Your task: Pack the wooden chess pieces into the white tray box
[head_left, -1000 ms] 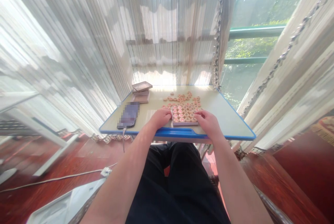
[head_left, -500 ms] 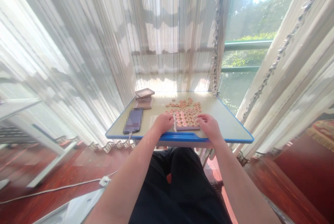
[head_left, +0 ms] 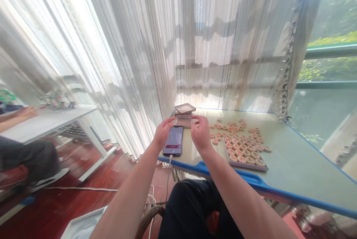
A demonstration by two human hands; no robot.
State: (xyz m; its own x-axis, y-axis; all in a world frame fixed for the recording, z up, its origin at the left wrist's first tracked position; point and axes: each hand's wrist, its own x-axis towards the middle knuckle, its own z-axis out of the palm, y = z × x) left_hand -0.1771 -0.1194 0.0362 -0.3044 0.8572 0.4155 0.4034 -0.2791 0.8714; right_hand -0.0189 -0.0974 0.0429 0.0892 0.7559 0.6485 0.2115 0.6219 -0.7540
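My left hand (head_left: 163, 133) and my right hand (head_left: 200, 131) are raised over the table's left part, fingers facing each other. Between and behind their fingertips is a shallow wooden-looking box (head_left: 183, 121); I cannot tell whether the fingers touch it. The left fingers are stretched out and the right ones are loosely bent. A tilted lid-like tray (head_left: 185, 108) rests on top behind. Below the left hand lies a phone (head_left: 173, 142) with a cable. To the right, a shallow tray (head_left: 248, 165) holds rows of round xiangqi pieces (head_left: 244, 153).
Loose xiangqi pieces (head_left: 235, 128) are scattered behind and beside the filled tray. The table's blue edge (head_left: 251, 179) runs along the front. Curtains (head_left: 134, 45) hang behind. At far left, another person's arm (head_left: 19, 116) rests on a white table (head_left: 55, 120).
Both hands have left the sides of the filled tray and moved to the box at the back left. My view has turned left, showing the other person.
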